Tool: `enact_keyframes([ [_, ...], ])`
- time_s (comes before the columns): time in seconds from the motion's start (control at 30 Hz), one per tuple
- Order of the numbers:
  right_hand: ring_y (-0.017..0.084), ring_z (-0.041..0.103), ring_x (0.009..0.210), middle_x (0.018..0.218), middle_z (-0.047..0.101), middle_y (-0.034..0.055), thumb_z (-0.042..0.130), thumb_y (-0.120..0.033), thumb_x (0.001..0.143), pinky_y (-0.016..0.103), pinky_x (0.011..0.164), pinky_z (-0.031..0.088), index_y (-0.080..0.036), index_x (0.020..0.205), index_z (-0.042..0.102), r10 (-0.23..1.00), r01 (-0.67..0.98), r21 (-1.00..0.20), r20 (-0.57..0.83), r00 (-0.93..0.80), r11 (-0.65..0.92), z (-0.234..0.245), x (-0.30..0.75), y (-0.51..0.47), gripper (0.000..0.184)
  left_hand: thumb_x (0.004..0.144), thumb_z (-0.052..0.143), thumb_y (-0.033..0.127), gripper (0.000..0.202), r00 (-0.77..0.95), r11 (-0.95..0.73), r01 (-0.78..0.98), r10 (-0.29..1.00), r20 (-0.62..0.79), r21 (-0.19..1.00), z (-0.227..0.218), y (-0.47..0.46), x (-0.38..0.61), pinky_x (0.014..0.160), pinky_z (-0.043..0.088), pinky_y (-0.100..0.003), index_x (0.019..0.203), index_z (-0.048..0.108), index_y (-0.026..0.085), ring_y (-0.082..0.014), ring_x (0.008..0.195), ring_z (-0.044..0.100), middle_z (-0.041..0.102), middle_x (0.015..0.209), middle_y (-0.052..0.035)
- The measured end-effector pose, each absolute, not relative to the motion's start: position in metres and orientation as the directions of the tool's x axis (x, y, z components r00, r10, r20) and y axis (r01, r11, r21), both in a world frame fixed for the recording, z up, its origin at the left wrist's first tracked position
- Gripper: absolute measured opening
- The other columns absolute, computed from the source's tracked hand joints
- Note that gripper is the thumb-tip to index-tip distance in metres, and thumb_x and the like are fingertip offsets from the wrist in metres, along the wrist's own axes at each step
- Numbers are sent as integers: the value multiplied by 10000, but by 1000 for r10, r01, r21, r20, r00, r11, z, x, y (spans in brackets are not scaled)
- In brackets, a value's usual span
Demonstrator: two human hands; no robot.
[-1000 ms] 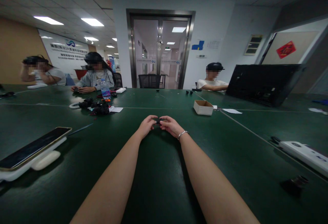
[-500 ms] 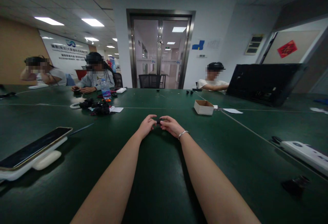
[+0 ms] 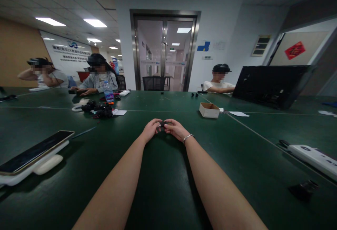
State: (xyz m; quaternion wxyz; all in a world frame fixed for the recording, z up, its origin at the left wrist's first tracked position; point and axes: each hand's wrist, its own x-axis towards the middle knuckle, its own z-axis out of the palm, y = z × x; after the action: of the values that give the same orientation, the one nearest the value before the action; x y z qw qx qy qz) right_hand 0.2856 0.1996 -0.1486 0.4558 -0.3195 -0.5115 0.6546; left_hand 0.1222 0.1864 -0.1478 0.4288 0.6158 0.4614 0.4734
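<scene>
Dark green laminate desk [image 3: 163, 188], large, seamed in sections, both forearms laid along it. Left hand [image 3: 151, 129] and right hand [image 3: 176, 128], fingertips meeting at mid-desk; between them a small black part [image 3: 162, 124], pinched from both sides in a closed grip just above the surface, too small to identify. Thin silver bracelet [image 3: 187, 137] on the right wrist. Change since half a second ago: the fingertips have drawn slightly closer over the part, the hands otherwise unmoved; judged as fine fingertip work on the part continuing in place. Near left: black-screened smartphone [image 3: 35, 150] lying on a white flat base [image 3: 34, 168]. Far left: heap of black parts [image 3: 101, 110], white paper slip [image 3: 119, 112], clear plastic water bottle [image 3: 108, 91]. Centre right: small open cardboard box [image 3: 209, 110]. Far right: black tilted panel [image 3: 271, 84]; white oblong device [image 3: 313, 157]; small black cylindrical piece [image 3: 304, 189]. Three other people seated at the far edge of the desk.
</scene>
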Motion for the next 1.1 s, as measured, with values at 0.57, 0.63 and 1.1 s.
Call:
enact_keyframes([
  [0.57, 79, 577, 573, 680, 596, -12, 731, -130, 631, 179, 520, 449, -157, 902, 545, 922, -287, -956, 52, -384, -66, -150, 287, 200, 330, 740, 468, 239, 315, 131, -209, 145, 973, 191, 967, -149, 186, 123, 448, 322, -195, 1024, 565, 145, -79, 485, 448, 530, 650, 11],
  [0.63, 82, 580, 577, 684, 597, -8, 736, -136, 627, 182, 524, 450, -156, 903, 546, 921, -287, -956, 52, -386, -66, -150, 287, 201, 336, 715, 492, 218, 335, 128, -236, 148, 967, 218, 960, -148, 186, 123, 456, 329, -197, 1034, 563, 151, -81, 500, 458, 535, 667, 12],
  [1.1, 79, 578, 575, 691, 600, -8, 727, -127, 634, 182, 525, 444, -158, 906, 545, 922, -292, -954, 49, -384, -71, -150, 287, 200, 329, 767, 437, 255, 307, 143, -199, 158, 974, 177, 967, -145, 184, 123, 461, 329, -199, 1015, 568, 132, -82, 497, 458, 534, 653, 2],
])
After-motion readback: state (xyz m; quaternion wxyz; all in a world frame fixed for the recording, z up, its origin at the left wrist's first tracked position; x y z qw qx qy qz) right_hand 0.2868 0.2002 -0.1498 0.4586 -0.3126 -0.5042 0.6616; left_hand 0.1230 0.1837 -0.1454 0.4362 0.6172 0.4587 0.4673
